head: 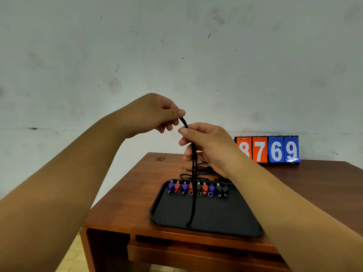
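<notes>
Both hands are raised above the tabletop (pixel 121 193). The left hand (pixel 157 114) pinches the top bend of a black cord (pixel 193 173) between thumb and forefinger, and the right hand (pixel 206 142) pinches it just below. The doubled cord hangs straight down over a black tray (pixel 157 218), crossing a row of whistles (pixel 204 188) at the tray's far edge. More cords (pixel 204 168) lie behind the tray, and number cards (pixel 275 150) stand to the right.

There is just one camera. It sits on the person's head and looks forward and a little down. It sees very wide. The left hand (pixel 157 114) and right hand (pixel 206 144) are up close, near the middle. The tabletop (pixel 121 203) lies lower and farther off, from 4 to 6 o'clock. The wall (pixel 176 46) fills 12 o'clock, at the back.
</notes>
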The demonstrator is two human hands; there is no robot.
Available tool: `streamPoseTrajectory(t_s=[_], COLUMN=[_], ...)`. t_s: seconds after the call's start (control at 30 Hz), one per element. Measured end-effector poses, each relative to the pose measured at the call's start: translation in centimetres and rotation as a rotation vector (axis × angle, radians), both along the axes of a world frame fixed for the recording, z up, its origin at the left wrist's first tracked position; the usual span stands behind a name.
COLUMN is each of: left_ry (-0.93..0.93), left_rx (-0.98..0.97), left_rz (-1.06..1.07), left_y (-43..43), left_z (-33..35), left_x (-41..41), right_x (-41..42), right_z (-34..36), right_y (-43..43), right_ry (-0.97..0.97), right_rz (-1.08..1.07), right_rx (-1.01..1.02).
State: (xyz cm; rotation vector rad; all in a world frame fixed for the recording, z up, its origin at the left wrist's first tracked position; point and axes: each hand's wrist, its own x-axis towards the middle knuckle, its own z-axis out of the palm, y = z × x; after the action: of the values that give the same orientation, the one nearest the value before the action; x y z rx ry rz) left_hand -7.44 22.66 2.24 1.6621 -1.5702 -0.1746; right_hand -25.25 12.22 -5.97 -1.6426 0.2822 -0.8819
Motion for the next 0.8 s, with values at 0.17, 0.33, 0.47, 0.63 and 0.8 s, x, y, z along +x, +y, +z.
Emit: streamPoseTrajectory(t_s=[0.17, 0.33, 0.47, 0.63, 0.8], left_ry=[-0.002, -0.002, 0.06, 0.232, 0.349], left_rx=[-0.004, -0.029, -0.106, -0.175, -0.18], left_rz=[0.025, 0.058, 0.066, 0.04, 0.027], left_y=[-0.1, 0.0, 0.0, -0.4, -0.9], left_z=[-0.2, -0.9, -1.6, -3.2, -4.7], left_x=[0.2, 1.1, 1.7, 2.6, 2.9], right_x=[-0.2, -0.2, -0.4, -0.8, -1.4], right_z=[0.7, 0.3, -0.4, -1.3, -1.4], right_y=[0.2, -0.1, -0.5, -1.2, -1.6], right_ry=[0.124, 0.194, 0.177, 0.172, 0.224], right_rz=[-0.133, -0.206, -0.255, -0.35, -0.339], right_rx=[-0.202, -0.362, -0.407, -0.482, -0.405])
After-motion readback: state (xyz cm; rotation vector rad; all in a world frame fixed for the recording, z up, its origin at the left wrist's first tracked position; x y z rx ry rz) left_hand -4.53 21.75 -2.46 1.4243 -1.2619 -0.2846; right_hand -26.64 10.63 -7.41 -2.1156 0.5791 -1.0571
